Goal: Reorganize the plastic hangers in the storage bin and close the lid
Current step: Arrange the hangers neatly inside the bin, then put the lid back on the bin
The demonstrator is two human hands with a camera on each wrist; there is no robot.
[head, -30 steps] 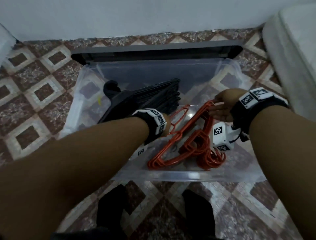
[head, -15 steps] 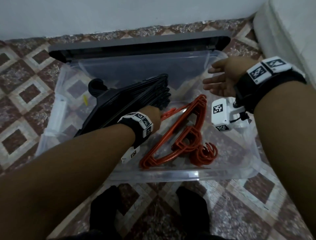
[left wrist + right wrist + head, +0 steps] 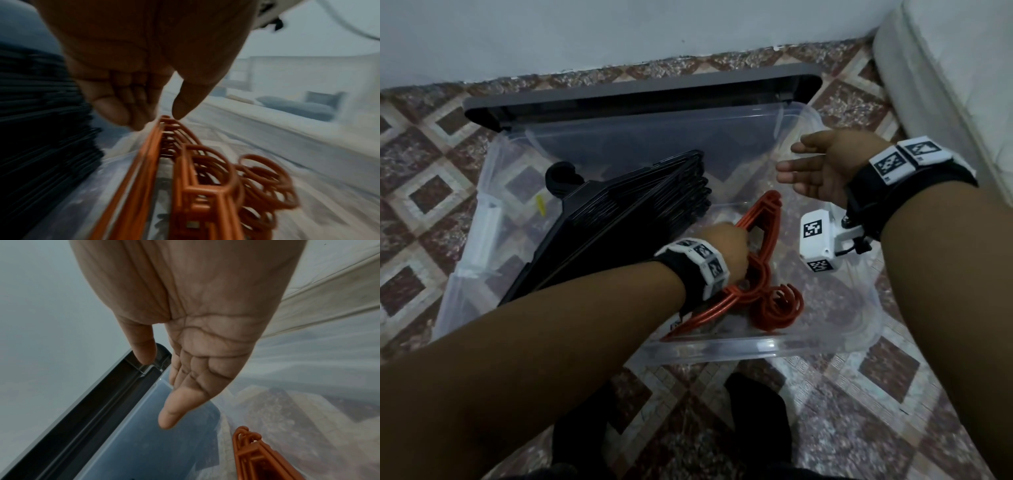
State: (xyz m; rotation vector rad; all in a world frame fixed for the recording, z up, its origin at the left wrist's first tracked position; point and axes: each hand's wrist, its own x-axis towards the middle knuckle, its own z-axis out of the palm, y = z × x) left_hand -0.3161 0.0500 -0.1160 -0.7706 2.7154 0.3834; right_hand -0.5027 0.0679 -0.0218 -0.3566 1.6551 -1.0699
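A clear storage bin [image 3: 722,349] stands on the tiled floor, and its grey lid [image 3: 640,89] leans behind it against the wall. A stack of black hangers [image 3: 626,212] fills the bin's left half. A bundle of orange hangers [image 3: 767,219] lies at the right centre. My left hand [image 3: 726,250] rests on top of that bundle; in the left wrist view its loosely curled fingers [image 3: 123,105] and thumb hover at the orange hangers [image 3: 197,186] without wrapping them. My right hand [image 3: 815,168] hangs above the bin's back right, palm open and holding nothing.
A white mattress edge [image 3: 945,68] runs along the right, close to the bin. My feet in black socks [image 3: 756,411] stand just in front of the bin. A small yellow piece [image 3: 540,205] lies in the bin left of the black stack. The wall is right behind the lid.
My right hand let go of the orange hangers and rose toward the bin's back right. The bundle dropped flat in the bin, and my left hand slid right onto it.
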